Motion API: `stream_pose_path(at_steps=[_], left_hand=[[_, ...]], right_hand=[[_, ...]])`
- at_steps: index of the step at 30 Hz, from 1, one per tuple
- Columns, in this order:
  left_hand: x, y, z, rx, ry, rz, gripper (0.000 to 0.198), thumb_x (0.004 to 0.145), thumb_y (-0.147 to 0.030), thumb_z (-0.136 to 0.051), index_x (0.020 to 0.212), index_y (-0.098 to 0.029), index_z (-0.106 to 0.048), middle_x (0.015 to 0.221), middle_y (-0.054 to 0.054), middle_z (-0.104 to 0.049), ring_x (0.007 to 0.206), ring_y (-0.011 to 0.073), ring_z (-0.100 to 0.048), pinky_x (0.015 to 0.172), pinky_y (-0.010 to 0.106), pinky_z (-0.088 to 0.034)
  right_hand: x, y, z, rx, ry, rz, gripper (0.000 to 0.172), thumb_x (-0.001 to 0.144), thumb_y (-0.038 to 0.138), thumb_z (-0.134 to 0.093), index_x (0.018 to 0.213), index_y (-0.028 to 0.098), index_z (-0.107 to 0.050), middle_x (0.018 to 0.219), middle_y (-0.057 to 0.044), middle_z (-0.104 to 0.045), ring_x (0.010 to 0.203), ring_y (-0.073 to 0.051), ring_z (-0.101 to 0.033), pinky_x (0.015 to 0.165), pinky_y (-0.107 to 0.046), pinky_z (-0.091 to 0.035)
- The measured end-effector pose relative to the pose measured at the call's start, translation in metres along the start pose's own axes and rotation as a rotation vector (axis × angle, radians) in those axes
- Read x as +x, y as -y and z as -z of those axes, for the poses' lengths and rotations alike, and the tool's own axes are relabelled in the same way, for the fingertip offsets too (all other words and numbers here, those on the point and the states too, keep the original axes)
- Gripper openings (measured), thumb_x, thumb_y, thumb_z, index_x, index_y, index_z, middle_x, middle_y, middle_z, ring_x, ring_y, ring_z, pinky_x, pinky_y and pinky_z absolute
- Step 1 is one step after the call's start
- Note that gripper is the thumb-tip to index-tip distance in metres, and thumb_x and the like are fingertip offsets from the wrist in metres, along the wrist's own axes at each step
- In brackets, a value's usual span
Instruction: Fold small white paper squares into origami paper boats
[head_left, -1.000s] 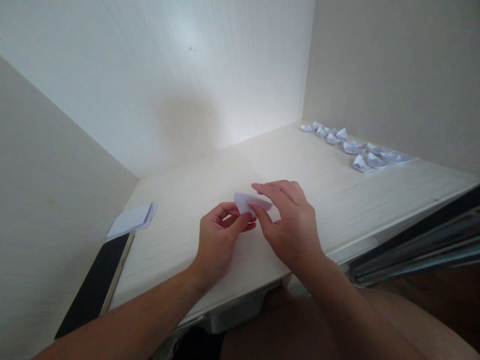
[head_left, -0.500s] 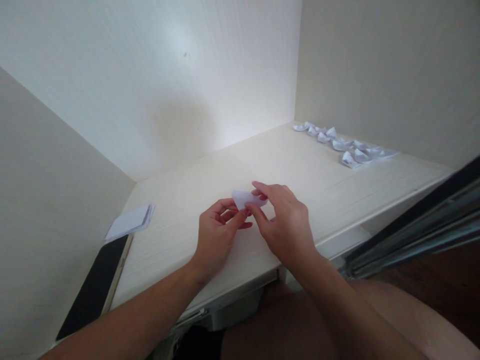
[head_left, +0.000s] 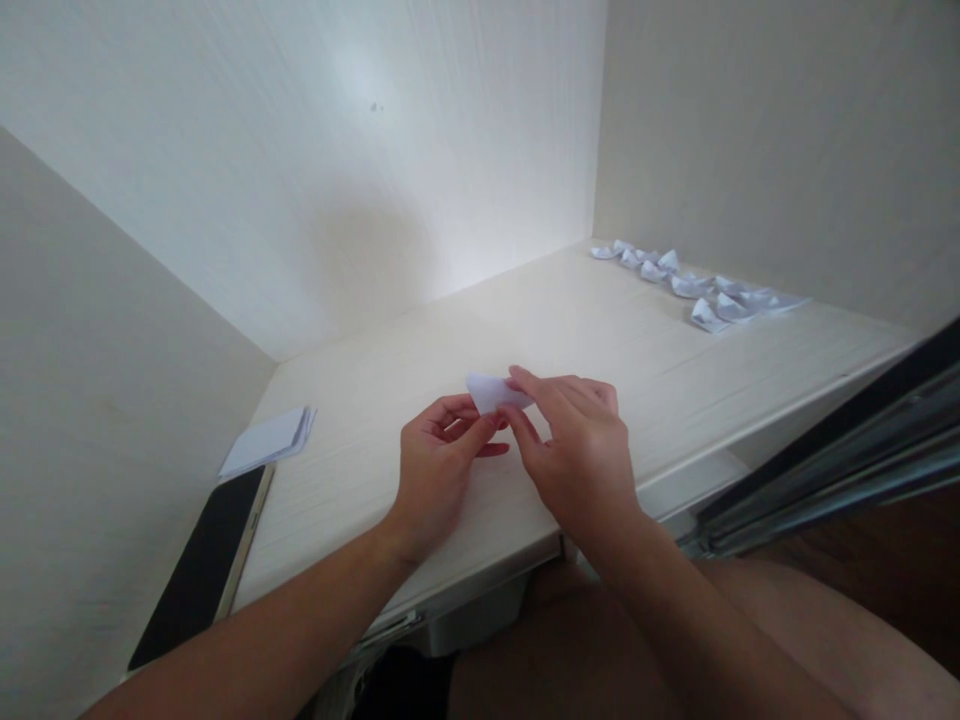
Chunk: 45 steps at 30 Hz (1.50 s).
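A small folded piece of white paper (head_left: pixel 489 391) is held between my two hands, above the front part of the desk. My left hand (head_left: pixel 441 462) pinches its lower edge between thumb and fingers. From the other side, my right hand (head_left: pixel 576 442) grips the paper's right end with thumb and forefinger. The paper's left part stands up as a pale, pointed flap; its right end is partly hidden by my right fingers.
Several folded white paper boats (head_left: pixel 724 303) line the right side of the white desk (head_left: pixel 420 345), along the wall. At left, a stack of white paper sheets (head_left: pixel 266 440) lies beside a dark, flat device with a gold edge (head_left: pixel 201 570). A dark-framed panel (head_left: pixel 832 450) borders the right.
My right fingers have closed up on the paper's right end, with the thumb and forefinger shifted slightly. The view has moved a little; the desk items otherwise stay put.
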<state>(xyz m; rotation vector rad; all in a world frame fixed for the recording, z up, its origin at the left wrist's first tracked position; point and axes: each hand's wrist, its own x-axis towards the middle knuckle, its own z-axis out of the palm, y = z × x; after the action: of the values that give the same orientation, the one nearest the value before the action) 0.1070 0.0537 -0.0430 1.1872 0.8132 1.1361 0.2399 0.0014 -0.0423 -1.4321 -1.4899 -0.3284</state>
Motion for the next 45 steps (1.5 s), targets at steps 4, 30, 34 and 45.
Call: stream_pose_path(at_steps=[4,30,34,45], left_hand=[[0.0,-0.002,-0.002,-0.027,-0.012,0.014,0.025,0.072,-0.024,-0.092,0.09,-0.015,-0.077,0.086,0.003,-0.076,0.075,0.0142,-0.072,0.064,0.025,-0.065],[0.002,0.004,0.002,0.064,0.084,-0.032,0.022,0.076,-0.027,-0.089,0.09,-0.016,-0.076,0.089,0.005,-0.077,0.08,0.0159,-0.073,0.063,0.025,-0.065],[0.002,0.004,0.002,0.024,0.084,-0.032,0.021,0.077,-0.026,-0.089,0.09,-0.016,-0.077,0.089,0.004,-0.078,0.079,0.0163,-0.073,0.066,0.028,-0.067],[0.002,-0.002,-0.003,-0.038,0.064,-0.001,0.018,0.073,-0.021,-0.091,0.084,-0.016,-0.076,0.082,0.002,-0.078,0.076,0.0136,-0.075,0.066,0.023,-0.065]], right_hand=[[-0.001,0.002,-0.001,-0.015,-0.01,0.0,0.026,0.095,0.013,-0.064,0.121,0.015,-0.07,0.1,-0.01,-0.083,0.092,-0.028,-0.072,0.084,-0.044,-0.045],[0.014,-0.011,0.008,0.182,0.204,-0.165,0.014,0.08,0.008,-0.078,0.087,0.019,-0.072,0.084,-0.004,-0.073,0.075,-0.02,-0.063,0.071,-0.035,-0.05],[0.01,-0.007,0.006,0.211,0.141,-0.145,0.013,0.083,0.011,-0.076,0.094,0.017,-0.08,0.087,-0.007,-0.071,0.084,-0.023,-0.065,0.078,-0.039,-0.053],[0.021,-0.002,0.013,0.723,0.298,-0.696,0.025,0.087,0.035,-0.069,0.071,0.019,-0.078,0.072,-0.003,-0.076,0.069,-0.018,-0.066,0.069,-0.031,-0.05]])
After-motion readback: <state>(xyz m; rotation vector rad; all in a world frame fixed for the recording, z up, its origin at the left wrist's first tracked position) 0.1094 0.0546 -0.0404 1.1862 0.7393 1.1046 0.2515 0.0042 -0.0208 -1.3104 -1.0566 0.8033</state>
